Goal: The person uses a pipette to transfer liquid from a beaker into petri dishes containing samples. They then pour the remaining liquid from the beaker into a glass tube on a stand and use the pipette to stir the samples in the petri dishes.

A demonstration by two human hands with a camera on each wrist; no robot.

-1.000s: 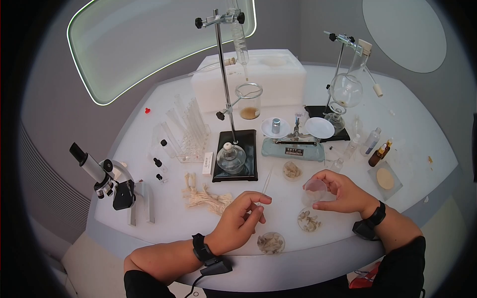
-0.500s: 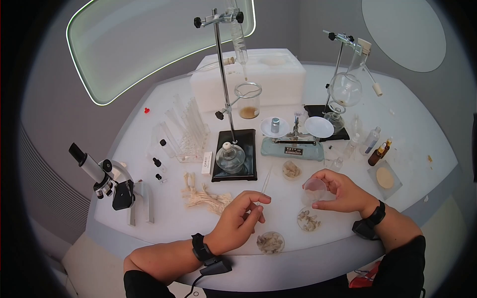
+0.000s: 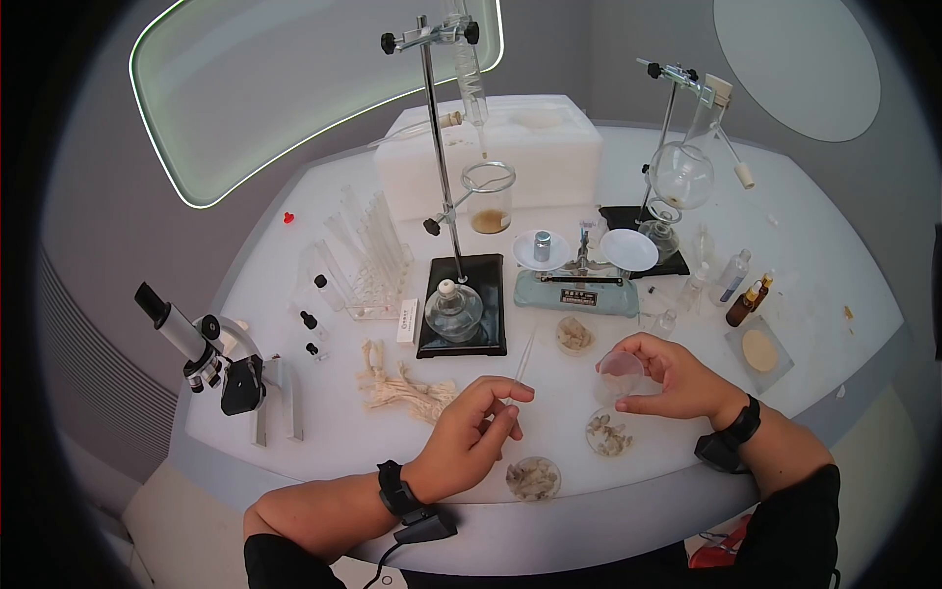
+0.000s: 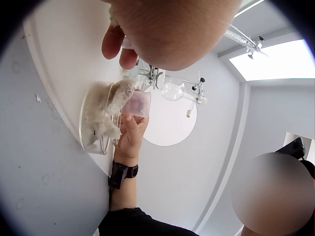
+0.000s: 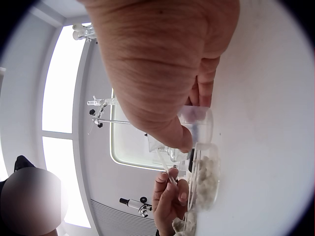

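Observation:
In the head view my left hand pinches a thin clear stick that points up and away over the table. My right hand grips a small translucent plastic cup between thumb and fingers, just over a round glass dish with pale greyish lumps in it. Below the left hand, near the front edge, stands a second glass dish of similar lumps. A third small dish with pale material is beyond the cup. The right wrist view shows the stick between the left fingertips.
Pale fibrous roots lie left of the left hand. Behind them stand a black-based stand with a flask, a balance and a test tube rack. A microscope is far left; brown bottles are at right.

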